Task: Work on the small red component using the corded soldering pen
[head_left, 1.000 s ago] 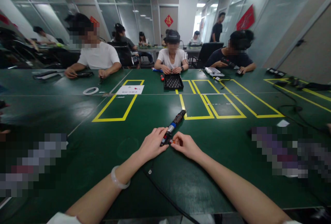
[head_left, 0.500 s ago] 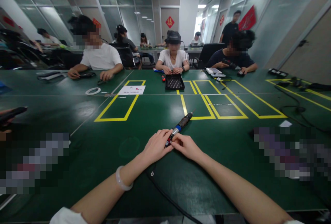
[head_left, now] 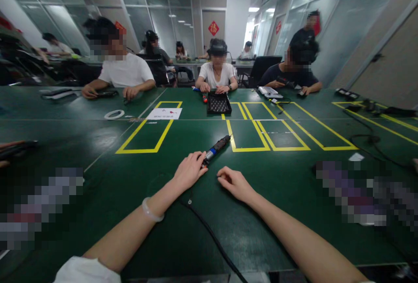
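Observation:
My left hand (head_left: 190, 170) is wrapped over the rear end of an electric screwdriver (head_left: 216, 149), a dark pen-shaped tool with a blue band and a silver section. Its front end points away and to the right, just above the green table. A black cord (head_left: 209, 227) runs under my left wrist toward the near edge. To the right, apart from the tool, my right hand (head_left: 235, 183) has its thumb and fingers curled together. A small dark spot shows at those fingertips; what it is I cannot make out.
Yellow tape outlines (head_left: 137, 151) mark the green table (head_left: 183, 248). A printed sheet (head_left: 164, 113), a white ring (head_left: 114, 114) and a black tray of small parts (head_left: 219, 111) lie farther off. Several people sit around; one person's hands are at the tray. Cables (head_left: 369, 137) lie at right.
My left hand and the electric screwdriver have shifted left and slightly back. My right hand has come off the tool's rear end, leaving a gap between them.

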Demonstrator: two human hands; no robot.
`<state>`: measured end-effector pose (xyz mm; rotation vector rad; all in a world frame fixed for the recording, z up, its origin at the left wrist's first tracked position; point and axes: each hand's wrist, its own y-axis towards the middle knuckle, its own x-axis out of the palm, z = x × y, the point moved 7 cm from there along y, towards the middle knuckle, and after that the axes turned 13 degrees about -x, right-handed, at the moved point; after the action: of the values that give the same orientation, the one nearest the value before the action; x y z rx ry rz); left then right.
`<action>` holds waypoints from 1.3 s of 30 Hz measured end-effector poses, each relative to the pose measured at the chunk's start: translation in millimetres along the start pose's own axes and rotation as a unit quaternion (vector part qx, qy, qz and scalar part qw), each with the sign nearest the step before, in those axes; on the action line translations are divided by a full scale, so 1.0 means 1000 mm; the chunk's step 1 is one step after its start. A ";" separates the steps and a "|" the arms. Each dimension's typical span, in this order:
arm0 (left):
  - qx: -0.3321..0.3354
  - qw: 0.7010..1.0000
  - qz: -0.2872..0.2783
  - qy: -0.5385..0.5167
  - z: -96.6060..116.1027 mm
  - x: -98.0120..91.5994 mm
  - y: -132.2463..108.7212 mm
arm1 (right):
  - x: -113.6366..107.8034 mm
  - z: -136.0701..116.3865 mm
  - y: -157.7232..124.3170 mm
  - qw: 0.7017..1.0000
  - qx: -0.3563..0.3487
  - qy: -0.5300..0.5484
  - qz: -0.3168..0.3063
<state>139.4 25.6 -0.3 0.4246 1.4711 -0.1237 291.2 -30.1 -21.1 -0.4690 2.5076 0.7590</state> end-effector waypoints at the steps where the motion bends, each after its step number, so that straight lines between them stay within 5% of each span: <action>1: -0.013 1.000 0.004 0.012 -0.011 0.001 0.006 | 0.000 0.001 0.000 1.000 -0.001 0.002 -0.001; 8: -0.169 0.983 0.007 0.077 -0.130 0.006 0.029 | 0.001 0.003 0.000 1.000 0.007 0.003 -0.018; 14: -0.299 0.951 -0.013 0.075 -0.235 0.000 0.011 | -0.001 -0.001 0.001 1.000 0.007 -0.008 -0.022; 18: -0.356 0.931 -0.030 0.078 -0.279 -0.006 -0.009 | -0.001 -0.002 0.001 1.000 0.004 -0.013 -0.026; 22: -0.384 0.919 -0.014 0.092 -0.291 -0.011 -0.024 | -0.001 -0.003 0.001 0.999 0.003 -0.014 -0.029; 26: -0.383 0.917 0.038 0.102 -0.278 -0.020 -0.029 | 0.001 -0.003 0.001 0.999 0.001 -0.015 -0.034; 34: -0.382 0.919 0.029 0.097 -0.263 -0.024 -0.031 | 0.002 -0.001 0.001 0.999 0.006 -0.021 -0.040; 39: -0.374 0.919 0.081 0.096 -0.256 -0.031 -0.028 | 0.000 -0.002 0.001 0.999 0.009 -0.021 -0.040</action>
<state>-113.4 84.0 13.7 -0.0758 1.5443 0.6168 289.7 -31.0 -19.1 -0.5389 2.4384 0.7075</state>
